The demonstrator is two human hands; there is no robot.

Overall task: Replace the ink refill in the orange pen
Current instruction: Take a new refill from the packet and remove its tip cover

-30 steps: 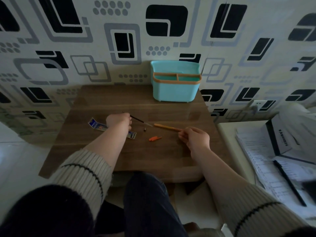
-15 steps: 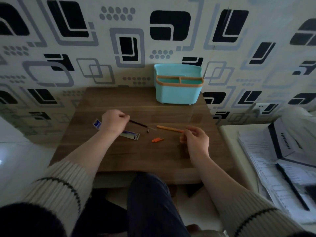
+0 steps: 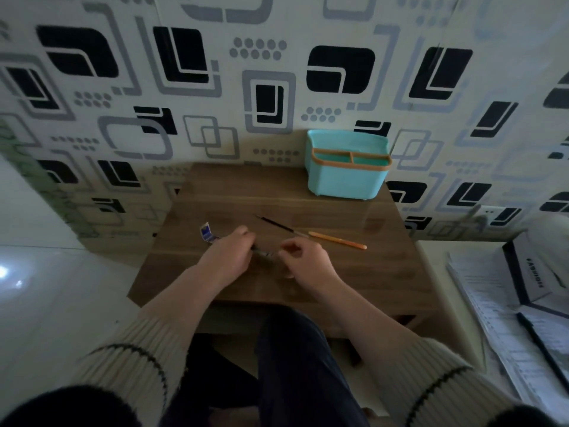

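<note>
I see the orange pen barrel (image 3: pixel 337 240) lying flat on the table, slanting down to the right, the dark thin refill (image 3: pixel 277 224) lying flat just beside its left end, roughly in line with it

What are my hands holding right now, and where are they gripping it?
The left hand grips the refill packet around its near end. The right hand is at that packet's tip; whether it pinches it cannot be told.
</note>
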